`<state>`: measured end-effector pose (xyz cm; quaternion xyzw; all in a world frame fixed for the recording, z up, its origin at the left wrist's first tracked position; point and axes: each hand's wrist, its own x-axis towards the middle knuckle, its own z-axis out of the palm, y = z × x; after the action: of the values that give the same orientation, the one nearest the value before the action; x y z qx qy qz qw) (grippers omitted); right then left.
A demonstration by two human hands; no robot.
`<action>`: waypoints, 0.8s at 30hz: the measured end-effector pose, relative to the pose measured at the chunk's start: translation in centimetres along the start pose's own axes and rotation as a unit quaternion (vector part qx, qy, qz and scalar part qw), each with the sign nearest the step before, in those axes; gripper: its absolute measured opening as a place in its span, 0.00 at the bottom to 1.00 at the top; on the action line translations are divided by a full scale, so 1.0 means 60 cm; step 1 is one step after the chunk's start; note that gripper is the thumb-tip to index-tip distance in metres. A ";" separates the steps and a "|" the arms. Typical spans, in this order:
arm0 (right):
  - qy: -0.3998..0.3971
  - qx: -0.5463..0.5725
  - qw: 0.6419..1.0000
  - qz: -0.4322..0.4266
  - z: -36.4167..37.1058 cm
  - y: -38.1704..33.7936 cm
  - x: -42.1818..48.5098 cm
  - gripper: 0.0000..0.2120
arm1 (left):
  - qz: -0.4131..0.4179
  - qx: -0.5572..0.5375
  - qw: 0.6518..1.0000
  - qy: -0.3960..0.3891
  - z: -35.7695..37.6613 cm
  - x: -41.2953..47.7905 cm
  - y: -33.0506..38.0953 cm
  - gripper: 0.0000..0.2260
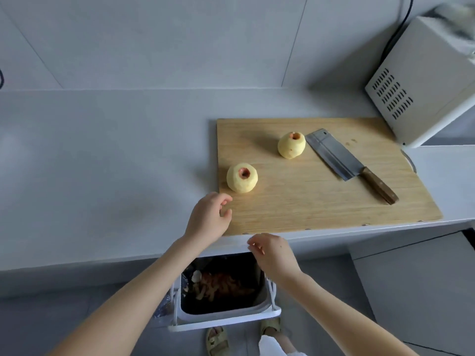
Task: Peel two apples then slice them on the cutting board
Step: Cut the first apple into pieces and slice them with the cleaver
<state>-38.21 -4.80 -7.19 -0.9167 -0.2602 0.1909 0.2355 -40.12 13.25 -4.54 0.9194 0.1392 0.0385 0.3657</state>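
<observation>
The left hand, loosely curled and empty, hovers at the near left corner of the cutting board, one peeled apple just beyond it. The right hand, also slack and empty, hangs off the near edge. The second apple stands beside the knife, which lies diagonally, handle toward the near right corner, nearer the right hand. No peeler shows.

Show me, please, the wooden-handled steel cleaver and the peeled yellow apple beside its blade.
Wooden-handled steel cleaver [335, 154]: head view, middle of blade.
Peeled yellow apple beside blade [291, 148]: head view, its peeled side.
</observation>
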 end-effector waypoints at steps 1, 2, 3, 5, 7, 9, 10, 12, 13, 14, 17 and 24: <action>0.030 0.003 0.999 0.017 -0.028 0.011 0.009 0.09 | 0.015 -0.002 1.000 0.010 0.002 0.014 0.020 0.11; 0.060 -0.002 0.998 0.031 -0.058 0.026 0.019 0.08 | 0.026 -0.007 1.000 0.017 0.007 0.029 0.040 0.10; 0.090 -0.013 0.995 0.044 -0.087 0.045 0.030 0.09 | 0.031 -0.014 0.999 0.020 0.011 0.043 0.060 0.10; 0.141 -0.036 0.987 0.065 -0.144 0.091 0.050 0.11 | 0.031 -0.031 0.999 0.022 0.026 0.076 0.095 0.09; 0.167 -0.063 0.980 0.086 -0.194 0.143 0.069 0.14 | 0.024 -0.034 0.999 0.026 0.047 0.115 0.125 0.09; 0.176 -0.090 0.975 0.102 -0.238 0.198 0.091 0.11 | 0.002 -0.017 1.000 0.024 0.071 0.156 0.152 0.11; 0.173 -0.121 0.971 0.111 -0.258 0.229 0.106 0.08 | -0.017 -0.009 1.000 0.015 0.084 0.179 0.164 0.13; 0.131 -0.198 0.960 0.150 -0.295 0.292 0.135 0.13 | -0.069 -0.018 0.997 -0.004 0.110 0.226 0.192 0.17; 0.104 -0.222 0.954 0.172 -0.312 0.324 0.148 0.15 | -0.114 -0.054 0.992 -0.013 0.123 0.251 0.202 0.19; 0.080 -0.233 0.951 0.189 -0.326 0.356 0.160 0.16 | -0.179 -0.125 0.976 -0.019 0.137 0.279 0.209 0.22; -0.004 -0.228 0.953 0.199 -0.360 0.427 0.192 0.20 | -0.376 -0.391 0.840 -0.002 0.168 0.346 0.222 0.30; -0.147 -0.110 0.977 0.110 -0.408 0.464 0.248 0.15 | -0.444 -0.407 0.798 0.024 0.194 0.392 0.223 0.20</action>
<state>-4.08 -25.47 -5.38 -0.9221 -0.2088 0.3183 0.0696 -12.51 2.93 -4.61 0.5223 0.5125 -0.0531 0.6795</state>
